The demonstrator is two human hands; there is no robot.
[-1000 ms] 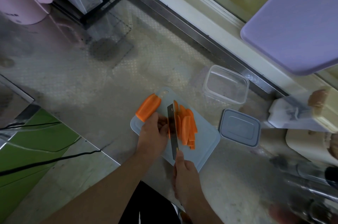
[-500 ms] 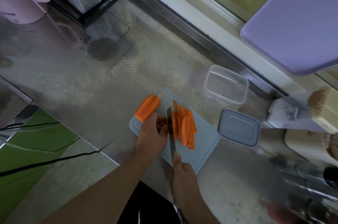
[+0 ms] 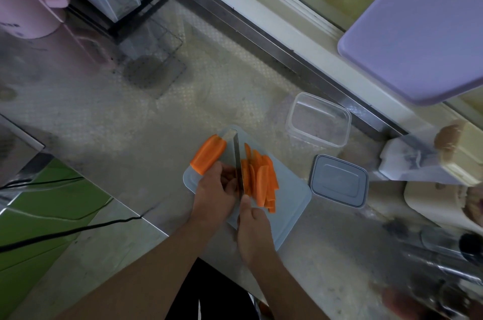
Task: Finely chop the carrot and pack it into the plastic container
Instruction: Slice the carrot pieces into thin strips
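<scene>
Two hands crowd the knife (image 3: pixel 238 163): the right hand (image 3: pixel 254 232) grips its handle, while the left hand (image 3: pixel 215 190) pinches a carrot piece (image 3: pixel 244 176) beside the blade, so a slip could nick the fingertips (image 3: pixel 230 185). Loose slices (image 3: pixel 265 181) might slide off the board (image 3: pixel 287 204). Farther right, the plastic container (image 3: pixel 318 121) stands empty on the bench (image 3: pixel 130 123).

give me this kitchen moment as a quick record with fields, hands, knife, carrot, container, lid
left hand: holds down the carrot piece being cut on the cutting board
right hand: grips the knife, blade pointing away from the person
carrot slices: long strips lying right of the blade
carrot chunk: uncut, at the board's far left corner
container: open, empty, beyond the board
lid: flat on the counter, right of the board
</scene>
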